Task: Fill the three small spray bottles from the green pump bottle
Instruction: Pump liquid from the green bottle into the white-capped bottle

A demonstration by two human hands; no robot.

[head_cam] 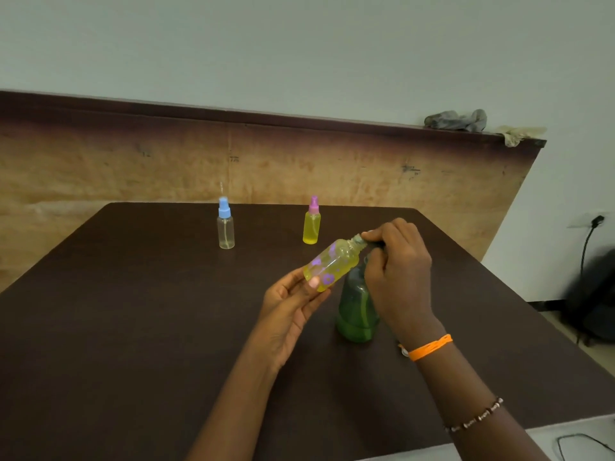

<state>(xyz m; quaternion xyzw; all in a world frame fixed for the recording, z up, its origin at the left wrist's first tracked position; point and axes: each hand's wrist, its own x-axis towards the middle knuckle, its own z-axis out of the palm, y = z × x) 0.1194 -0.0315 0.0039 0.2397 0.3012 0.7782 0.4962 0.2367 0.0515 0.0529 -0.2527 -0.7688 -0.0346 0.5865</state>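
Observation:
My left hand (pixel 293 301) grips a small clear bottle with purple rings (pixel 331 263), tilted, its open neck against the pump nozzle; yellow liquid lies inside it. My right hand (pixel 397 264) is curled over the pump head of the green pump bottle (pixel 354 311), which stands on the table. The pump head is mostly hidden by my fingers. Farther back stand a clear spray bottle with a blue cap (pixel 225 227) holding no visible liquid, and a pink-capped spray bottle (pixel 311 222) full of yellow liquid.
The dark brown table (pixel 133 327) reaches back to a worn wooden panel (pixel 133 168). Rags (pixel 456 120) lie on the panel's top at the right. A dark bag (pixel 595 294) and cables sit on the floor to the right.

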